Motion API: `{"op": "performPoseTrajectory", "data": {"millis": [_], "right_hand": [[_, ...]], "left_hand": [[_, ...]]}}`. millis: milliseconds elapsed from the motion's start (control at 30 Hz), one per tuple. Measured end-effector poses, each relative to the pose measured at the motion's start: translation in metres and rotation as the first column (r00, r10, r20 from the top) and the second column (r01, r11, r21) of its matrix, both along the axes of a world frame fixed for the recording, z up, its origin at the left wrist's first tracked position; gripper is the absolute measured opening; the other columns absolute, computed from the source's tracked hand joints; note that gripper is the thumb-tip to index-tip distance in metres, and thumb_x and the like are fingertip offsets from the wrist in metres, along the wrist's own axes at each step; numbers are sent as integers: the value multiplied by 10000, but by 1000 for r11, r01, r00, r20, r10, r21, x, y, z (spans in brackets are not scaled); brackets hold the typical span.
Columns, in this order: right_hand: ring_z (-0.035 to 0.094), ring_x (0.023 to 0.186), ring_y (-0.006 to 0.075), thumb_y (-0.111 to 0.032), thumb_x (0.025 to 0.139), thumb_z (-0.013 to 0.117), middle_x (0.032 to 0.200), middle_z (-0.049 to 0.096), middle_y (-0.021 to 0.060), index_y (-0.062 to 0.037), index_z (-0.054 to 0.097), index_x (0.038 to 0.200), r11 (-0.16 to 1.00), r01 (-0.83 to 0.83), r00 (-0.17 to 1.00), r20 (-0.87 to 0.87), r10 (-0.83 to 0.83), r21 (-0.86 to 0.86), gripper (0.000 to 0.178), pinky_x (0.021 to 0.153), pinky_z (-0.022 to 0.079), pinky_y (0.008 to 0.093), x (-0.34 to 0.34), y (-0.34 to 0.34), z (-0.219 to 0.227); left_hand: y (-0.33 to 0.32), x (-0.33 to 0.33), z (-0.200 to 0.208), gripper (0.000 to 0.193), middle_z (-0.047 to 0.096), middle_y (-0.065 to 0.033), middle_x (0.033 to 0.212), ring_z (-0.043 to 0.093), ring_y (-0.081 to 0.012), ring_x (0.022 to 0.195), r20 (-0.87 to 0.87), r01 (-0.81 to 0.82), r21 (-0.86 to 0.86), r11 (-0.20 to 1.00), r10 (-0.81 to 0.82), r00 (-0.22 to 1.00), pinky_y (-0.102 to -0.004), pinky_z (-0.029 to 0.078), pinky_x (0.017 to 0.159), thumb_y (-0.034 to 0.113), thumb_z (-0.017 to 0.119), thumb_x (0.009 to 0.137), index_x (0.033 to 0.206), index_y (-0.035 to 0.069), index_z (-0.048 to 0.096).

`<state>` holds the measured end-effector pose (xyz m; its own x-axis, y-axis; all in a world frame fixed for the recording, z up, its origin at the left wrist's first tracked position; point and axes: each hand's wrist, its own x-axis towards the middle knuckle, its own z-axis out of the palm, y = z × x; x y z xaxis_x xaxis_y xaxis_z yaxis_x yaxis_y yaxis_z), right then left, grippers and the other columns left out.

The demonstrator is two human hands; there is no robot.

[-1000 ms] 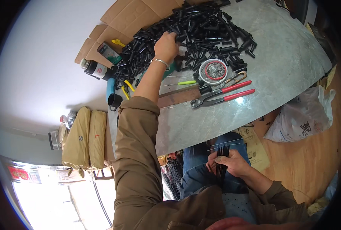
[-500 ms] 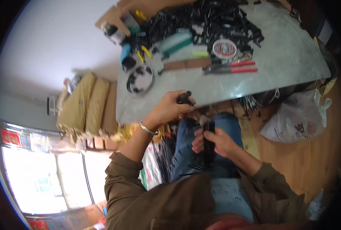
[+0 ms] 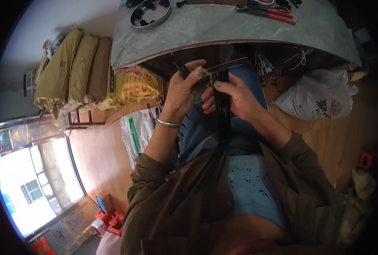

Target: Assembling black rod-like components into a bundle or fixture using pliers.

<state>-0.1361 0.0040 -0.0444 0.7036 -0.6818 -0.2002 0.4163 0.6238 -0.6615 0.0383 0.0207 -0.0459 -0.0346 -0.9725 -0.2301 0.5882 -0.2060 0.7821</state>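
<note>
Over my lap, my right hand (image 3: 239, 97) is wrapped round a bundle of long, thin black rods (image 3: 223, 121), its thumb lying across the front. The lower ends fan out over my jacket. Two thin metal rods (image 3: 233, 64) stick out sideways near the bundle's top. My left hand (image 3: 184, 87), with a bangle at the wrist, pinches close to the left ends of these thin rods. A short black cylindrical part (image 3: 181, 69) is also held in this hand, partly hidden by the fingers.
Just beyond my hands runs the grey tabletop's edge (image 3: 172, 46). On it lie a round tin (image 3: 136, 19) with black pieces and red-handled pliers (image 3: 278, 17). A white plastic bag (image 3: 314, 95) sits at right, thin rods (image 3: 267, 70) under the table, wrapped rolls (image 3: 63, 70) at left.
My left hand has come down from the table's edge to the top of the bundle in my right hand. The view has tilted lower, so most of the tabletop has left the picture.
</note>
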Motion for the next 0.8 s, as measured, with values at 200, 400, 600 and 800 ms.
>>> {"op": "performPoseTrajectory", "data": {"millis": [200,400,600,800], "right_hand": [[662,762,272,-132,944,492,952,624,165,16,508,1121,995,90,990,-101,-94,-47,232,674,581,419,13,12,9],[651,760,221,-127,932,531,960,620,134,21,527,1099,991,110,983,-136,-120,-77,223,661,592,395,20,15,10],[642,753,200,-138,932,551,951,611,118,15,523,1096,987,127,986,-100,-137,-97,227,646,594,383,13,15,1],[632,733,187,-161,938,553,907,592,95,-1,524,1091,987,126,984,-117,-137,-103,223,645,592,385,-2,13,2]], "left_hand": [[-4,-6,4,324,610,-89,922,605,-174,827,-52,-95,-61,994,91,994,-295,511,730,191,638,896,1133,-10,545],[-9,-13,12,290,607,-87,914,609,-175,815,-140,-203,-37,978,196,971,-271,512,649,209,636,898,1099,13,563],[-15,-19,17,261,610,-84,911,613,-181,815,-59,-144,-128,981,138,989,-263,510,636,192,637,896,1079,17,580],[-20,-15,13,243,615,-76,906,615,-185,826,-83,-106,-147,984,94,992,-297,515,679,154,639,891,1080,8,591]]}}
